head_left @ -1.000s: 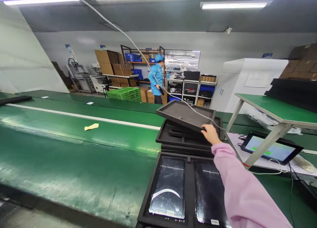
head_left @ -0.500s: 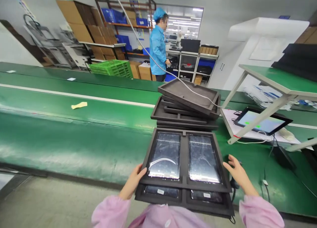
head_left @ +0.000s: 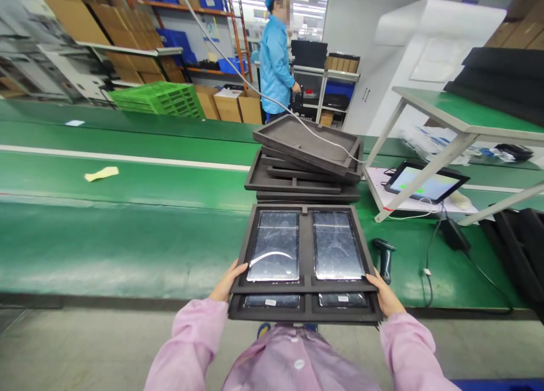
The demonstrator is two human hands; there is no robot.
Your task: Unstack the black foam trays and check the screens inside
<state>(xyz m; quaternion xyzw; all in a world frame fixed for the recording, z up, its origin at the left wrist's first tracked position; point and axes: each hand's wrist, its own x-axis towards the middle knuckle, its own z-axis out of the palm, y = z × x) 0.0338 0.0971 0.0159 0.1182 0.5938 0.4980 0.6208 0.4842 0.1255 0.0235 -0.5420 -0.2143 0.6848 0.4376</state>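
Note:
A black foam tray point(head_left: 306, 249) with two side-by-side compartments lies in front of me, a dark glossy screen panel in each. The left panel point(head_left: 274, 246) and the right panel point(head_left: 339, 246) reflect the ceiling lights. Under it, a second foam tray point(head_left: 309, 314) juts out toward me, its labelled panels partly covered. My left hand point(head_left: 228, 280) grips the left side of the upper tray, thumb on the rim. At the opposite side my right hand point(head_left: 385, 293) has hold of the edge, its thumb on top. The fingers beneath are hidden.
Behind the trays stands a stack of foam trays point(head_left: 306, 153), the top one askew under a white cable. A barcode scanner point(head_left: 383, 259), a lit tablet point(head_left: 426, 181) and a power adapter point(head_left: 454, 235) are at right. A co-worker in blue point(head_left: 274, 62) stands beyond the belt.
My right hand has come in from beside the tray and now holds its right edge. The scanner shows fully. The view has shifted; the co-worker remains standing at the back.

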